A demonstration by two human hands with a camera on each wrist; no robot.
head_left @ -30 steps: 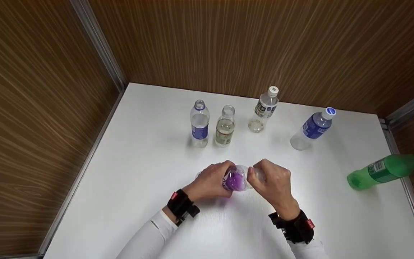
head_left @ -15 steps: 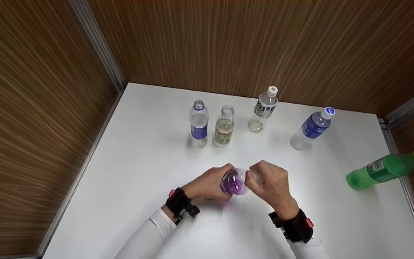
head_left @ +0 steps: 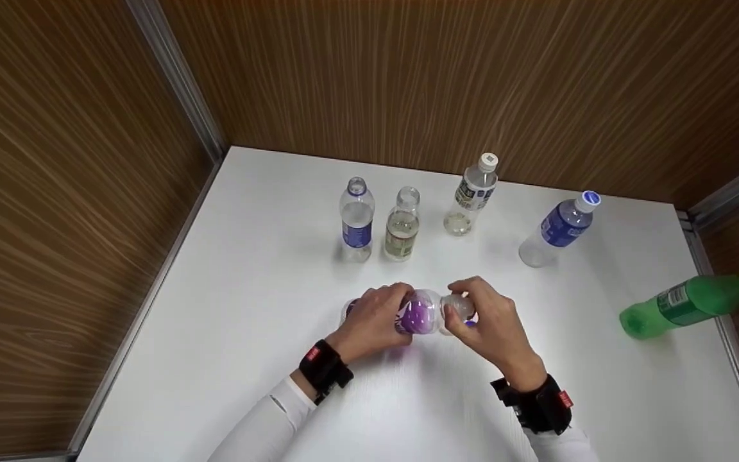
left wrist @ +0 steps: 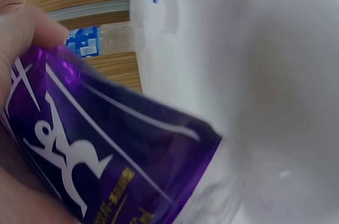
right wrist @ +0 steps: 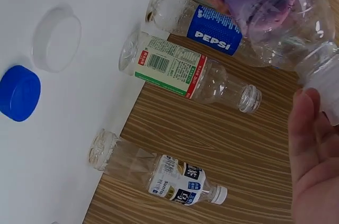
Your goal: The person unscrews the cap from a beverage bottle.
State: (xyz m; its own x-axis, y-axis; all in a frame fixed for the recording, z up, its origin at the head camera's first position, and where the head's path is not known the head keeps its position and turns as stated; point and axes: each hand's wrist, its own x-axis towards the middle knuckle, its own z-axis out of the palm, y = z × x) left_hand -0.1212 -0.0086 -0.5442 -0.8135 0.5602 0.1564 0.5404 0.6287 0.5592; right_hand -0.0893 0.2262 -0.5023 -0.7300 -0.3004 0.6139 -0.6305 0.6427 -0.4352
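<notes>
My left hand grips a clear bottle with a purple label, its neck tilted to the right. The dark label fills much of the left wrist view. At the bottle's neck, my right hand holds a large translucent cap between thumb and fingers. From the right wrist, the cap shows at the image edge, with fingertips against it. Below on the table lie a blue cap and a translucent cap.
Behind the hands stand an uncapped Pepsi bottle, an uncapped bottle with a green-and-white label, and a white-capped bottle. Further right are a blue-labelled bottle and a green bottle. Wood-grain panels border the white table.
My right fingers have spread, baring more of the cap. The bottle has turned closer to level and risen slightly in view. The blue cap beneath has come into sight.
</notes>
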